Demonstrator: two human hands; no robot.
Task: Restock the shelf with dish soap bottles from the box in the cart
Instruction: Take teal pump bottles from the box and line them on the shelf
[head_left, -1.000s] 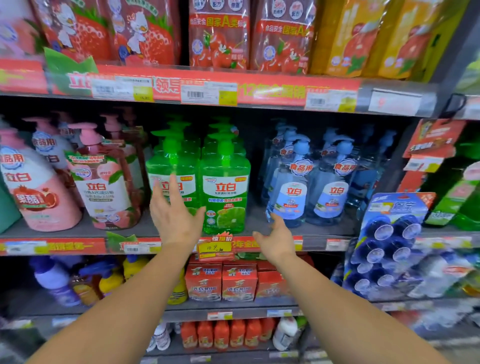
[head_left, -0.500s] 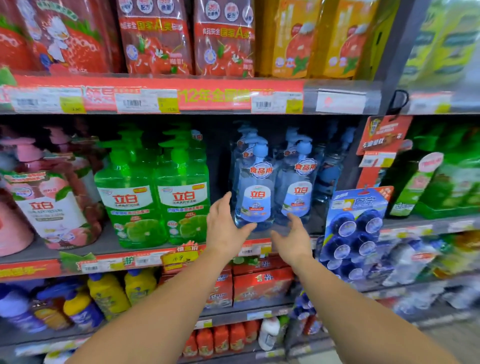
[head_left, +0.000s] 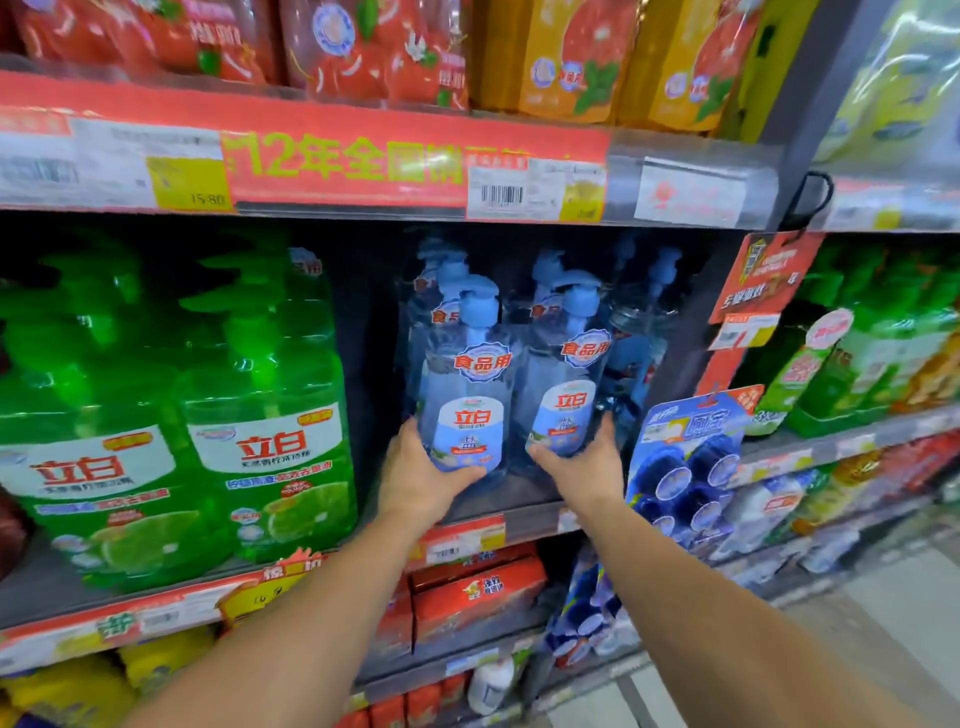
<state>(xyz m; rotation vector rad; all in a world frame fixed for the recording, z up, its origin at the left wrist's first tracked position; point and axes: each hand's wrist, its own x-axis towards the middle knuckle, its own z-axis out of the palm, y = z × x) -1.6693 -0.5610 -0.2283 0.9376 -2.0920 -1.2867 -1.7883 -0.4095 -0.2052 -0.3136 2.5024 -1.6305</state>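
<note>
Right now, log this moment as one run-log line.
left hand: grips front-left blue pump bottle | right hand: grips front-right blue pump bottle | both bottles on middle shelf | green bottles: untouched

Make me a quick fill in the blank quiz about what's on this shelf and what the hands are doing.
1. Each of the hands, left and right, grips a clear ____ pump bottle.
2. The big bottles left of them are ____.
3. The left bottle and right bottle stand ____.

Missing words: blue; green; upright
</note>
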